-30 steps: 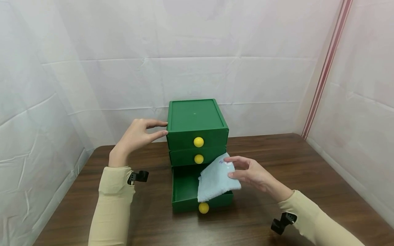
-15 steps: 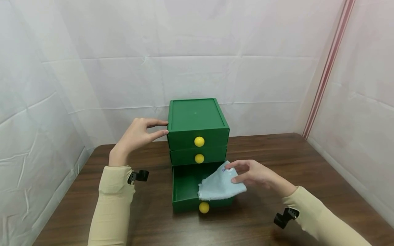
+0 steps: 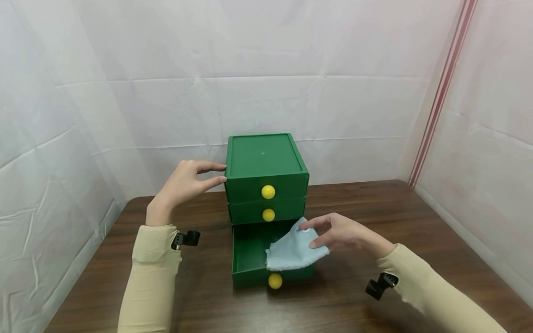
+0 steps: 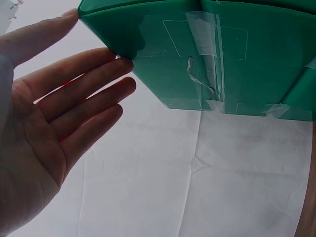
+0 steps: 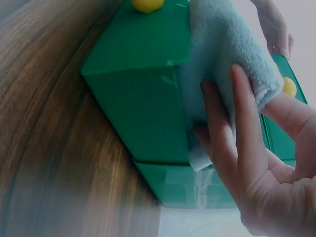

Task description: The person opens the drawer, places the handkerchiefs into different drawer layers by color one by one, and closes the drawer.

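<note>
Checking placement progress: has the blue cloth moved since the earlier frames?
Yes. The blue cloth, held by the right hand, has sunk lower into the open bottom drawer, judged against the yellow knobs.

Plenty of bare desk [image 3: 416, 222] to the right of the green drawer unit [image 3: 266, 173] and in front of it, so a hand could come in from there no problem. The bottom drawer [image 3: 250, 259] was pulled out toward the near side, its left half open from above, right half covered by the blue cloth [image 3: 293, 252]. Left hand [image 3: 183, 182] blocked the unit's left side. White sheeting walled off the far edge.
</note>
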